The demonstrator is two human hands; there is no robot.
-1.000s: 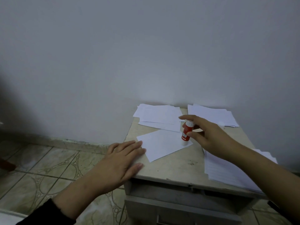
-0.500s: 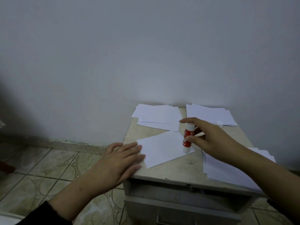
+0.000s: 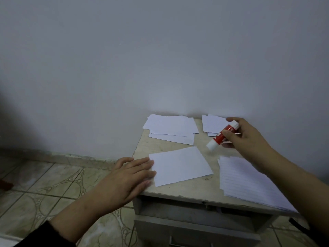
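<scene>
The left hand point(image 3: 130, 177) lies flat, fingers straight; the right hand point(image 3: 247, 138) hovers, fingers pinched.

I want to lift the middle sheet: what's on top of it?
Only the left hand, fingertips on the left edge of the middle sheet; the paper beneath them is hidden.

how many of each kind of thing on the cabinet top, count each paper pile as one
glue stick: 1
single sheet: 1
paper piles: 3 (back left pile, back right pile, front right pile)
total: 5
</scene>
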